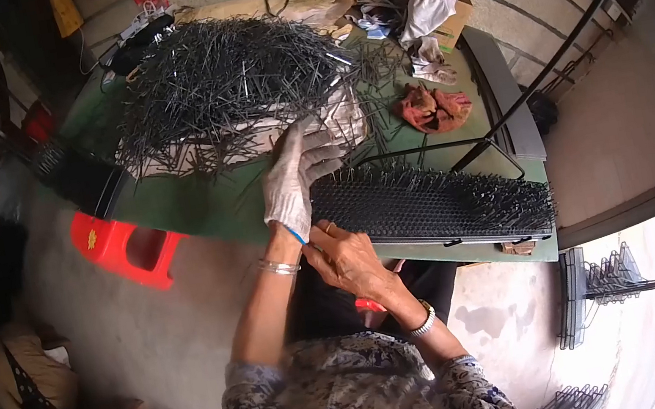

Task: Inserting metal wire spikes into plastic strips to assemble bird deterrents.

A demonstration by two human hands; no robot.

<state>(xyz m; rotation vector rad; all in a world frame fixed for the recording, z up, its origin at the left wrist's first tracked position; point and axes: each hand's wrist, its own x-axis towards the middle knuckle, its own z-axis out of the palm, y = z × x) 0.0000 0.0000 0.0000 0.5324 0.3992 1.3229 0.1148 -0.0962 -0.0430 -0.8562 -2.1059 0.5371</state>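
Observation:
My left hand [305,161] wears a pale knitted work glove [287,200], its palm area and fingers grey with dirt. Its fingers stretch out to the right, between a heap of thin black rods [239,77] and a long black perforated panel [401,208] set with many upright black pins. At the left wrist, my bare right hand [351,262] has its fingers closed on the glove's cuff, where a blue edge shows. Below that hand sits a small red thing [369,305], too hidden to name.
The green table [213,210] carries a reddish cloth bundle [434,107], loose gloves [432,64] and a cardboard box [454,22]. A black metal bar [536,90] slants over its right side. A red plastic stool [125,249] stands at left, wire racks [606,284] at right.

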